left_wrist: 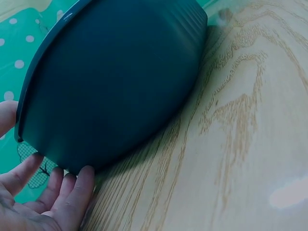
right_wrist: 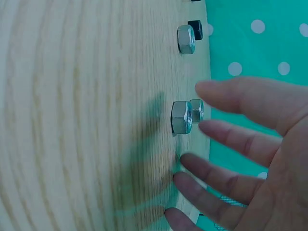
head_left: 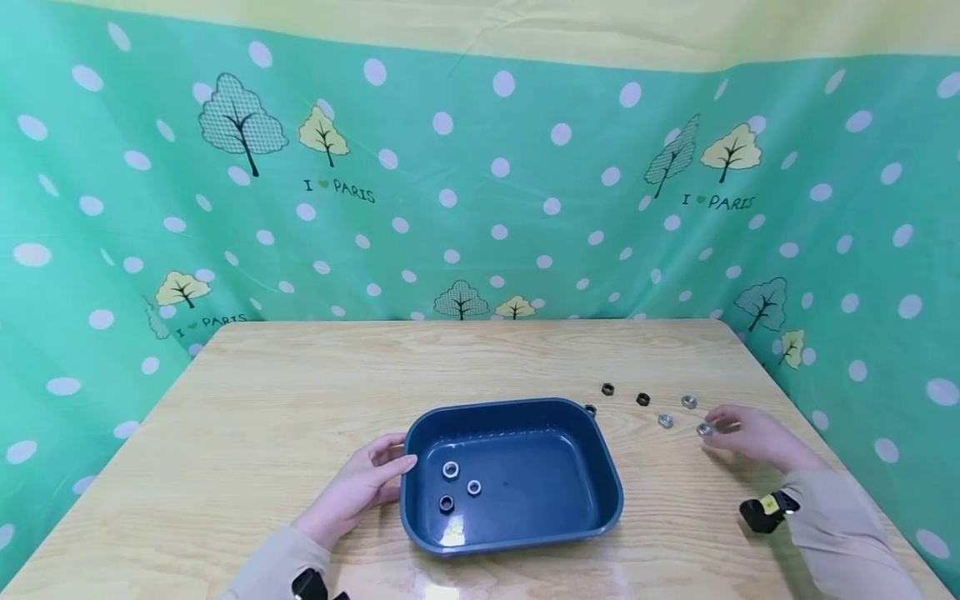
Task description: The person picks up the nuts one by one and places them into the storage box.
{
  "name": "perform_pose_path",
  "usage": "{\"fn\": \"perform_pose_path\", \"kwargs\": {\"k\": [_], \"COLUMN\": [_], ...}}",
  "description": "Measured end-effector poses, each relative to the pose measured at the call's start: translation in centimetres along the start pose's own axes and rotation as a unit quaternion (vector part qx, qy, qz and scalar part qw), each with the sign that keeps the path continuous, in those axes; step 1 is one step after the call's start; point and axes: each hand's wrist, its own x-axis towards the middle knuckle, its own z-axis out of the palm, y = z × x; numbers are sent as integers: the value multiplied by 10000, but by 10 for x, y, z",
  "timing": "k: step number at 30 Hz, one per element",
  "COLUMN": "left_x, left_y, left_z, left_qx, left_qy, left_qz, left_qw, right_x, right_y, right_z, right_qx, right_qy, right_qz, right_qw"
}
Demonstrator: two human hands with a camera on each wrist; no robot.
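In the head view my left hand (head_left: 358, 489) holds the left end of a dark blue plastic tray (head_left: 532, 500), thumb over the rim and fingers against the outside wall. The left wrist view shows those fingertips (left_wrist: 85, 180) low on the wall. Two silvery nuts and a dark nut (head_left: 447, 503) lie in the tray's left part. At the right, my right hand (head_left: 757, 437) reaches over the table, beside a silver hex nut (head_left: 705, 430). In the right wrist view its fingers are spread and a gap shows between thumb and forefinger, with the nut (right_wrist: 181, 118) still on the wood.
Two more silver nuts, one nearer (head_left: 665, 422) and one farther back (head_left: 689, 402), lie close to the right hand. Black nuts (head_left: 643, 399) (head_left: 607, 389) sit farther left, and another (head_left: 590, 410) is partly hidden behind the tray's corner. A green dotted curtain (head_left: 525, 208) surrounds the wooden table (head_left: 300, 375).
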Motion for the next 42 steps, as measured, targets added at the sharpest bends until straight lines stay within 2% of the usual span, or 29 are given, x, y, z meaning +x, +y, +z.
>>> {"fn": "perform_pose_path", "kwargs": {"k": [7, 15, 31, 42], "left_x": [-1, -1, -2, -3], "left_y": [-2, -1, 0, -1], "left_z": [-2, -2, 1, 1], "left_qx": [-43, -39, -5, 17], "left_qy": [35, 48, 82, 124], "left_qz": [35, 20, 13, 10], "left_qw": [10000, 10000, 10000, 9999], "right_x": [9, 11, 16, 12], "right_y": [-5, -13, -12, -13], "right_z": [0, 0, 5, 5], "right_qx": [-337, -622, -606, -492], "right_qy": [14, -30, -40, 79], "right_qz": [307, 85, 154, 416], "right_qw": [9990, 9980, 9980, 9979]}}
